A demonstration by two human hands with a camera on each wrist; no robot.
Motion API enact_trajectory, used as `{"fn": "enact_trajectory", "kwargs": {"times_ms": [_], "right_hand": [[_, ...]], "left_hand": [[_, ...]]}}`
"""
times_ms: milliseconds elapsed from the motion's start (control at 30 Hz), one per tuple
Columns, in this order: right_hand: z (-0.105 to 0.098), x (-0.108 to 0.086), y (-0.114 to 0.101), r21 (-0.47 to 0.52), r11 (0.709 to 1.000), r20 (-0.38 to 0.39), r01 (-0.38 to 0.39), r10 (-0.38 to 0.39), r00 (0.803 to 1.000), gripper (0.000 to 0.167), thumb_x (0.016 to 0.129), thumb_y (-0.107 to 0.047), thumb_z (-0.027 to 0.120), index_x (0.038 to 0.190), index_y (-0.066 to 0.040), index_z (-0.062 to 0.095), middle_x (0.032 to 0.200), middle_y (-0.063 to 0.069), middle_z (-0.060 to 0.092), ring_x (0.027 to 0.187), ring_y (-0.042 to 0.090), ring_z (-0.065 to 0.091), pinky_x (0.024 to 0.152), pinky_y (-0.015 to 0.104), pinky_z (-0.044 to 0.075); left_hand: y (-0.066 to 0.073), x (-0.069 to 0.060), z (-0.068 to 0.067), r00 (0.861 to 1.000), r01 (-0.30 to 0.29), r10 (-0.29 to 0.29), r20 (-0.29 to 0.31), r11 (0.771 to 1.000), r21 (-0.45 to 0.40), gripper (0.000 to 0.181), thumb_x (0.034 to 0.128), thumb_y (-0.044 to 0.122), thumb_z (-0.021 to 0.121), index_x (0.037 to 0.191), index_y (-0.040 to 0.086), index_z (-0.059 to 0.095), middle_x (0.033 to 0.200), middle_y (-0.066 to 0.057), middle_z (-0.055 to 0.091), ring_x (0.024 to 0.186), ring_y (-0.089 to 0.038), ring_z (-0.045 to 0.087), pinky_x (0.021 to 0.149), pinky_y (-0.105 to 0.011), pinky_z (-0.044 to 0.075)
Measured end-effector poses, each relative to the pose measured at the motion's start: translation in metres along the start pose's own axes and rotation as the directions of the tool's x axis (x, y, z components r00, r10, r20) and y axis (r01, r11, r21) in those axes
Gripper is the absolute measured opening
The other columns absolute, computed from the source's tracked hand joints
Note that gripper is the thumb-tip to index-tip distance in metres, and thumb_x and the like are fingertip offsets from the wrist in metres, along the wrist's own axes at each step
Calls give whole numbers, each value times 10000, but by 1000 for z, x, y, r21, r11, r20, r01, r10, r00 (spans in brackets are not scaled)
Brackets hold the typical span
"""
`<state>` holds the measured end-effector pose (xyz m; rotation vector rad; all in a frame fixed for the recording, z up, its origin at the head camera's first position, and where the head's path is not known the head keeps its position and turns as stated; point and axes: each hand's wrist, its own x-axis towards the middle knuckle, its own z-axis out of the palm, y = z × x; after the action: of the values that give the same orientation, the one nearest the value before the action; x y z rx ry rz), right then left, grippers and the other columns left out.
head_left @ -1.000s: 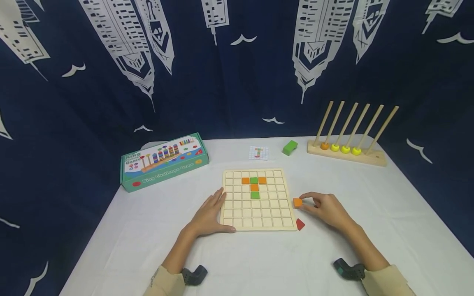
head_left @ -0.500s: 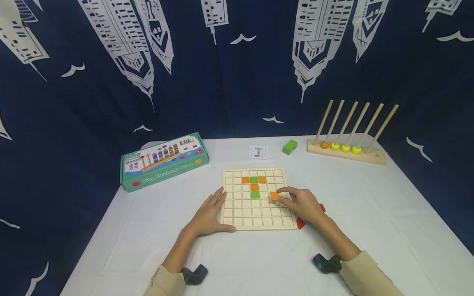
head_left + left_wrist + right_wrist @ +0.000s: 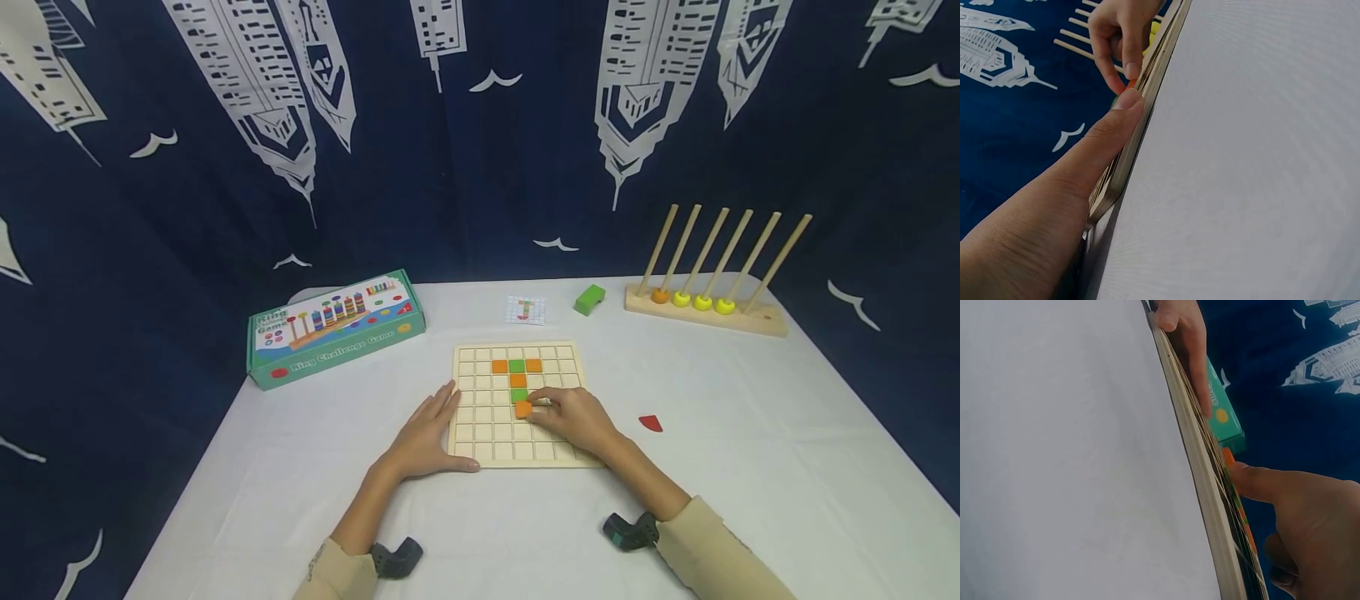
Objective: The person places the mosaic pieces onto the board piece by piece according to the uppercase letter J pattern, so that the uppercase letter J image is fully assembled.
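A wooden grid board [image 3: 480,433] lies on the white table. Several orange and green square tiles, such as the lower green tile [image 3: 518,396], sit in its cells in a T shape. My right hand [image 3: 581,418] pinches an orange tile [image 3: 523,410] between thumb and fingertips, just below that green tile. In the right wrist view the pinched orange tile [image 3: 1229,456] shows edge-on at the thumb tip. My left hand [image 3: 420,437] rests along the board's left edge, fingers extended and thumb at the front corner. The left wrist view shows its thumb [image 3: 1100,140] against the board's edge.
A red quarter-round piece [image 3: 651,423] lies right of the board. Behind the board are a pattern card [image 3: 526,310] and a green block [image 3: 589,299]. A green game box [image 3: 337,327] stands back left, a pegged wooden stand [image 3: 705,312] back right.
My right hand has carried the orange tile leftward from beside the board to below the lower green tile. Its arm now covers the red piece near the front right corner. The left hand stays put.
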<state>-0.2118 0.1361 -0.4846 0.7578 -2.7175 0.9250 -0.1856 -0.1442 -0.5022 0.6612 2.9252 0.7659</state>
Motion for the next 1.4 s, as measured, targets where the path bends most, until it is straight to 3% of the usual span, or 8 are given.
{"fn": "enact_trajectory", "kwargs": {"times_ms": [767,933,1400], "right_hand": [[3,0,0,5,998,-5,55,-55,998,283,775,-341,744,998,-170,710,469,-146,322,447,-4,221,432,190,229],[0,-2,3,19,999,-16,35,-35,999,272,774,-325,749,996,-173,714,454,-140,305,443,4,213,433,196,227],[-4,-5,6,22,999,35,41,-42,999,248,797,-342,723,1000,-200,711,468,-143,295,450,4,216,441,189,216]], "left_hand": [[3,-1,-2,1000,21,-21,2,1000,-11,1249,547,796,633,1475,82,199,1546,-22,66,1397,-159,83,1114,-376,124],[3,0,-1,1000,10,-10,1,1000,-8,1257,544,794,637,1475,77,192,1546,-31,59,1397,-157,77,1115,-362,112],[0,1,1,1000,12,-12,1,1000,3,1274,528,823,611,1477,87,188,1547,-18,59,1396,-136,67,1116,-338,98]]}}
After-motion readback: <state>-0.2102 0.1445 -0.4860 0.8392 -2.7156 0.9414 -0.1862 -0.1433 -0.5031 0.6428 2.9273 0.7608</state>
